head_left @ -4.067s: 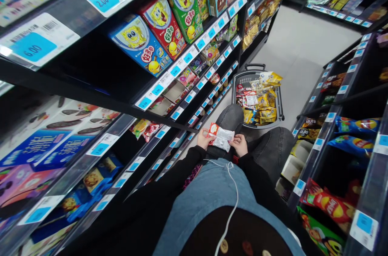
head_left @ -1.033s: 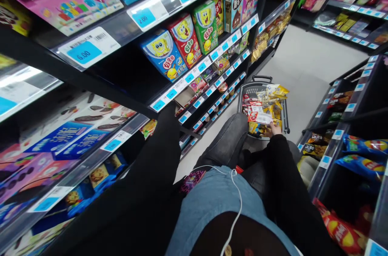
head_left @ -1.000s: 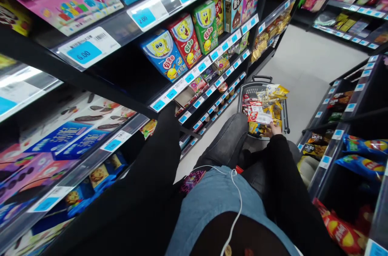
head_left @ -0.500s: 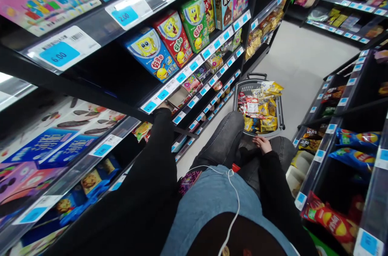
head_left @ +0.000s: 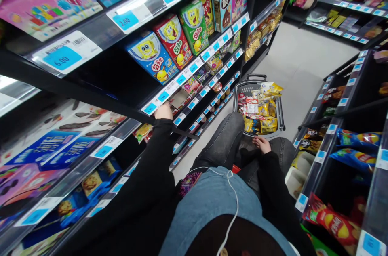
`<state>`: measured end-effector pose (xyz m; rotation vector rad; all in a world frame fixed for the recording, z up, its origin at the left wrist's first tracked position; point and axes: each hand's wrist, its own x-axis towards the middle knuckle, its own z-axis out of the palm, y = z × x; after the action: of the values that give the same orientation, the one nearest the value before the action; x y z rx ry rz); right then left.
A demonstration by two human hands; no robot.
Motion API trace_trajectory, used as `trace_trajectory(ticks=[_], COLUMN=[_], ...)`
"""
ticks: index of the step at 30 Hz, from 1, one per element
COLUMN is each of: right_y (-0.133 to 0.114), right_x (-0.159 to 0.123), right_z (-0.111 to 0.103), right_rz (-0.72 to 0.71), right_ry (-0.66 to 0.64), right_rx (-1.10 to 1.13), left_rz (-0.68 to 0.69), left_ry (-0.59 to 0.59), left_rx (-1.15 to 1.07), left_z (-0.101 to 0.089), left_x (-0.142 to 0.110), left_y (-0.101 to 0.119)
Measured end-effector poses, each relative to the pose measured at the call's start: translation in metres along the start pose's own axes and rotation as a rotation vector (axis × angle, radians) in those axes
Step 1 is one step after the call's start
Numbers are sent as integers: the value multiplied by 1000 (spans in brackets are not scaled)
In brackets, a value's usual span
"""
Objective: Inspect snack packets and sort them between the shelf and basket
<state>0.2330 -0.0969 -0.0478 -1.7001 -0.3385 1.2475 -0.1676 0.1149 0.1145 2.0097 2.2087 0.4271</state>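
My left hand (head_left: 164,112) reaches into the lower shelf on the left, under the price-tag rail (head_left: 172,90). Only its back and wrist show; the fingers are hidden beneath the rail. Close by it on that shelf stands an open display box (head_left: 179,99), with a pink packet box (head_left: 191,85) beyond. Over my thigh, my right hand (head_left: 262,144) hangs with its fingers loosely stretched and nothing seen in them. Just past that hand a grey shopping basket (head_left: 239,86) stands on the floor, holding several yellow, white and red snack packets (head_left: 262,106).
SpongeBob snack boxes (head_left: 172,42) line the shelf above my left hand. Blue biscuit boxes (head_left: 60,143) lie on the lower left shelf. A shelf rack with chip bags (head_left: 336,223) runs close on my right. Grey floor (head_left: 298,62) extends past the basket.
My left hand has drawn back slightly from the shelf, so its back and wrist now show where only the sleeve did before. My right hand and the basket stay put.
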Motion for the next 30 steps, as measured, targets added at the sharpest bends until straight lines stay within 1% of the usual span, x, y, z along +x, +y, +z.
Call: trace_trajectory(ticks=[2, 4, 6, 7, 8, 10, 11, 12, 14, 15, 17, 18, 19, 20, 21, 22, 23, 24, 26, 27, 28, 29, 30], right_y=[-3, -6, -8, -10, -12, -23, -31, -40, -62, -73, -90, -95, -97, -97, -94, -90, -84, -78, -65, -59, -53, -46, -40], right_x=[-4, -11, -22, -29, -37, -56, -67, -78, -99, -108, -123, -128, -131, -133, -133, -132, -131, -128, -119, -114, -108, -102, -95], right_z=[2, 8, 19, 27, 37, 57, 68, 77, 90, 93, 94, 92, 90, 87, 84, 82, 81, 80, 79, 79, 79, 80, 81], right_rz=[-11, -26, -47, -58, -70, -83, -82, -55, 36, 105, 230, 262, 261, 228, 170, 99, 27, -39, -155, -212, -270, -328, -381], right_ry=[-3, -10, -25, -35, -60, -148, -253, -365, -581, -692, -897, -947, -951, -908, -835, -752, -678, -625, -578, -567, -557, -547, -533], right_rx=[6, 16, 28, 33, 37, 49, 66, 94, 198, 243, 298, 316, 334, 352, 367, 376, 375, 361, 304, 257, 194, 118, 37], left_rz=[71, 178, 257, 271, 274, 265, 261, 270, 278, 273, 307, 352, 409, 461, 493, 490, 449, 377, 181, 83, 1, -60, -108], left_ry=[19, 51, 105, 142, 184, 257, 259, 227, 100, 11, -222, -352, -475, -575, -646, -699, -752, -823, -1020, -1127, -1212, -1253, -1251], left_rx=[49, 59, 0, -62, -139, -325, -420, -513, -687, -767, -910, -959, -985, -989, -982, -984, -1014, -1081, -1268, -1334, -1351, -1317, -1248], left_z=[4, 6, 3, -1, -5, -14, -18, -22, -26, -27, -24, -22, -20, -18, -16, -14, -12, -10, -3, 2, 9, 17, 26], left_x=[-14, -29, -44, -51, -58, -71, -79, -86, -101, -108, -119, -122, -124, -124, -123, -122, -122, -122, -126, -130, -135, -140, -145], left_y=[-6, -12, -14, -11, -6, 14, 28, 43, 71, 84, 101, 106, 108, 108, 107, 104, 101, 97, 91, 88, 87, 86, 85])
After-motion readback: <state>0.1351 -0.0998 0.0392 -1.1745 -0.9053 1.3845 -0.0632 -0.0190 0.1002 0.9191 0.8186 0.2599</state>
